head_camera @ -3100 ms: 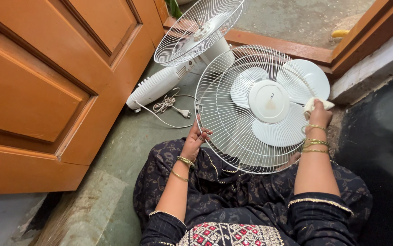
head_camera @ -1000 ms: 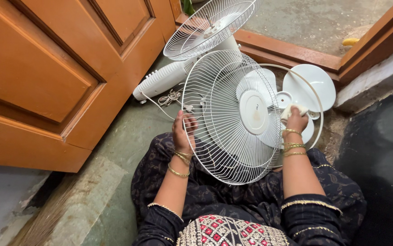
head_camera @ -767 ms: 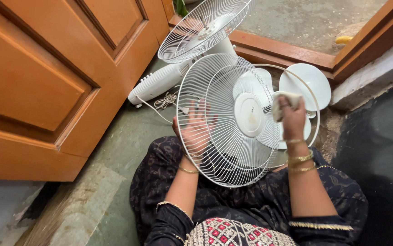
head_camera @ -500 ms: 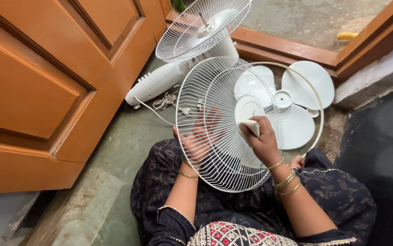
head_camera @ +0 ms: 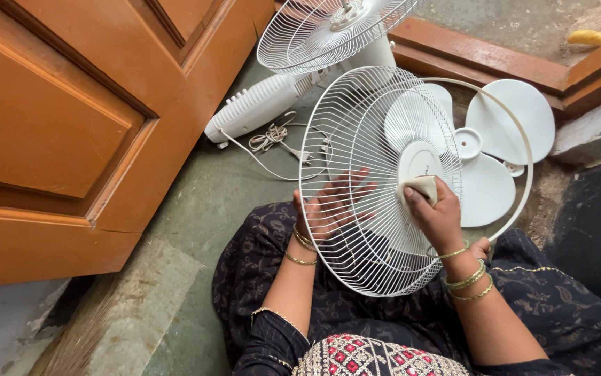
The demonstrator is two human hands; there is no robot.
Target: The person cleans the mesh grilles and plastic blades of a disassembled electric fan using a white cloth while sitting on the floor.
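while the orange wooden door (head_camera: 71, 132) stood far to the left of the fingers, the left hand (head_camera: 328, 209) lay behind the white wire fan guard (head_camera: 377, 174), its fingers (head_camera: 356, 182) spread flat against the wires from the far side, propping the guard up on edge above the lap. beyond those fingertips lay the fan body (head_camera: 259, 108) with its coiled cord (head_camera: 272, 139). the right hand (head_camera: 436, 212) pressed on the guard's front, fingers curled tight around a small pale cloth (head_camera: 422, 186) at the round centre disc. just past its knuckles rested the white fan blades (head_camera: 502, 139).
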